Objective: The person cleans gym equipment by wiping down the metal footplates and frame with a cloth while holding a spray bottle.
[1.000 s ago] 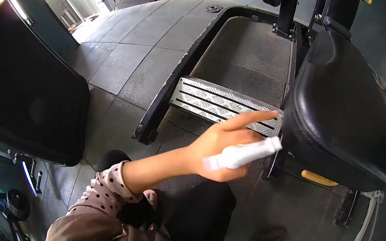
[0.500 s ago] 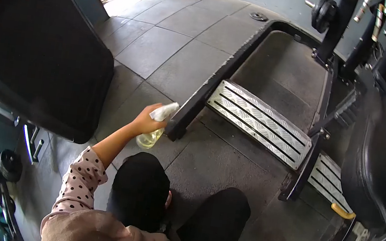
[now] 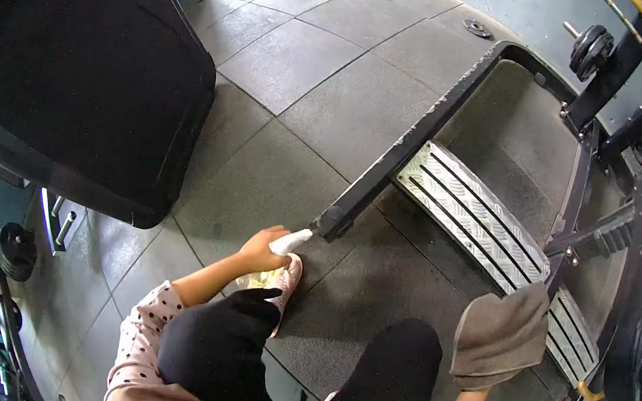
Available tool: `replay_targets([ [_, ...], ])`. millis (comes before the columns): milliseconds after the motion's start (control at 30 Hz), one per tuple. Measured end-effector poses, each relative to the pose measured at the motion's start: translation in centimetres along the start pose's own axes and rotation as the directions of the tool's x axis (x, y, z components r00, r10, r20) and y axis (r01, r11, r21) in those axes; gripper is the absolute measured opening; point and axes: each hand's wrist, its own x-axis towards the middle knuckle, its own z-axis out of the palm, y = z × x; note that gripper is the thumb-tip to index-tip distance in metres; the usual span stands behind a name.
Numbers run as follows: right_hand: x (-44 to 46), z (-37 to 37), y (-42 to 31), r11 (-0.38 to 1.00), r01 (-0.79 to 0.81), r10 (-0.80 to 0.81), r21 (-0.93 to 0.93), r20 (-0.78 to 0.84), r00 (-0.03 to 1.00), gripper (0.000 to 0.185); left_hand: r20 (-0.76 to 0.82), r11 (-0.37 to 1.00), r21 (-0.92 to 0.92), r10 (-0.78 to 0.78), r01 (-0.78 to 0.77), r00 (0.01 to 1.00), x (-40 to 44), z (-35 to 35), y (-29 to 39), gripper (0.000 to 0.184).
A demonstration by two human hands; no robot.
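My left hand [image 3: 260, 252] is closed around the neck of a spray bottle [image 3: 293, 241] with a white trigger head and pale yellow liquid. Its nozzle points at the near end of a black metal frame [image 3: 332, 220], very close to it. On the other side, my right hand [image 3: 471, 400] is mostly covered by a grey-brown cloth [image 3: 501, 342], which it holds up near a silver tread-patterned footplate [image 3: 473, 216]. The fingers under the cloth are hidden.
A large black panel [image 3: 87, 64] stands at the left. The machine's uprights [image 3: 613, 77] and weight plates [image 3: 592, 51] rise at the right. A small plate [image 3: 477, 29] lies on the tiled floor [image 3: 334, 97]. My bent knees are below.
My left hand has brought the spray bottle lower, to the frame's end. My right hand has come into view with the cloth. The view has shifted, and a shoe now shows.
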Motion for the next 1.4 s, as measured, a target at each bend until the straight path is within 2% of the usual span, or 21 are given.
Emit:
replay_targets([
  [100, 0.7, 2.3, -3.7, 0.991, 0.056, -0.069, 0.121, 0.101, 0.993, 0.078, 0.057, 0.988, 0.101, 0.111, -0.116, 0.992, -0.9, -0.1, -1.2, 0.024],
  [133, 0.9, 2.9, -4.3, 0.986, 0.068, -0.089, 0.151, 0.138, 0.986, 0.078, 0.012, 0.985, 0.081, 0.152, -0.152, 0.988, -1.2, 0.2, -1.7, 0.020],
  [233, 1.1, 4.4, -6.7, 0.968, 0.106, -0.151, 0.229, 0.189, 0.970, 0.079, -0.085, 0.988, -0.072, 0.130, -0.137, 0.988, -0.5, 0.6, -2.4, 0.020],
  [367, 2.8, 6.8, -10.9, 0.890, 0.180, -0.273, 0.419, 0.173, 0.946, 0.081, -0.059, 0.989, 0.019, 0.146, -0.146, 0.987, 0.5, 0.1, -1.9, 0.019],
  [467, 5.3, 8.6, -17.5, 0.711, 0.218, -0.345, 0.669, 0.062, 0.936, 0.083, -0.164, 0.987, -0.093, 0.115, -0.131, 0.980, 1.8, -1.3, -0.6, 0.021],
  [533, 6.3, 9.5, -24.1, 0.505, 0.220, -0.347, 0.834, -0.036, 0.937, 0.084, -0.181, 0.983, -0.130, 0.103, -0.127, 0.978, 2.4, -1.8, -0.9, 0.021],
  [600, 6.5, 9.2, -31.3, 0.317, 0.197, -0.288, 0.928, -0.104, 0.952, 0.085, -0.175, 0.986, -0.115, 0.096, -0.118, 0.980, 2.8, -2.0, -1.7, 0.021],
  [667, 5.6, 7.5, -37.0, 0.239, 0.155, -0.162, 0.959, -0.118, 0.980, 0.086, -0.204, 0.986, -0.122, 0.085, -0.111, 0.975, 3.1, -2.5, -2.1, 0.022],
  [700, 6.0, 4.5, -38.0, 0.269, 0.065, -0.086, 0.961, -0.043, 0.995, 0.080, -0.219, 0.987, -0.122, 0.078, -0.106, 0.973, 3.1, -2.8, -2.3, 0.023],
  [767, 6.8, 5.0, -39.4, 0.270, 0.036, 0.004, 0.962, -0.038, 0.999, 0.071, -0.239, 0.987, -0.148, 0.031, -0.068, 0.971, 3.3, -3.5, -3.5, 0.024],
  [833, 8.7, 5.7, -38.9, 0.327, 0.049, -0.033, 0.944, -0.041, 0.999, 0.065, -0.217, 0.979, -0.193, -0.102, 0.060, 0.971, 2.1, -3.5, -5.4, 0.027],
  [900, 12.5, 7.2, -38.8, 0.477, 0.062, -0.015, 0.876, -0.062, 0.998, 0.062, -0.193, 0.986, -0.139, -0.115, 0.089, 0.974, 1.8, -3.6, -6.8, 0.028],
  [967, 18.1, 8.8, -38.4, 0.657, -0.059, 0.007, 0.752, 0.072, 0.997, 0.060, -0.176, 0.990, -0.095, -0.123, 0.107, 0.977, 1.8, -3.6, -7.6, 0.029],
  [1033, 23.9, 10.5, -37.4, 0.750, -0.085, 0.023, 0.656, 0.102, 0.994, 0.057, -0.179, 0.979, -0.161, -0.157, 0.129, 0.971, 2.2, -3.8, -7.6, 0.030],
  [1167, 32.9, 13.5, -35.5, 0.833, -0.108, -0.015, 0.543, 0.217, 0.976, 0.054, -0.213, 0.931, -0.314, -0.260, 0.186, 0.942, 2.8, -4.0, -6.6, 0.028],
  [1200, 33.8, 13.8, -35.2, 0.830, -0.112, -0.014, 0.546, 0.221, 0.975, 0.053, -0.224, 0.937, -0.310, -0.235, 0.160, 0.946, 3.0, -4.2, -6.4, 0.031],
  [1333, 29.6, 12.8, -36.2, 0.784, -0.064, -0.013, 0.617, 0.120, 0.993, 0.047, -0.221, 0.933, -0.339, -0.207, 0.124, 0.953, 3.4, -3.9, -6.0, 0.032],
  [1400, 23.5, 12.4, -37.1, 0.699, 0.112, -0.004, 0.707, -0.152, 0.988, 0.045, -0.214, 0.941, -0.318, -0.187, 0.113, 0.959, 3.8, -3.6, -5.7, 0.032],
])
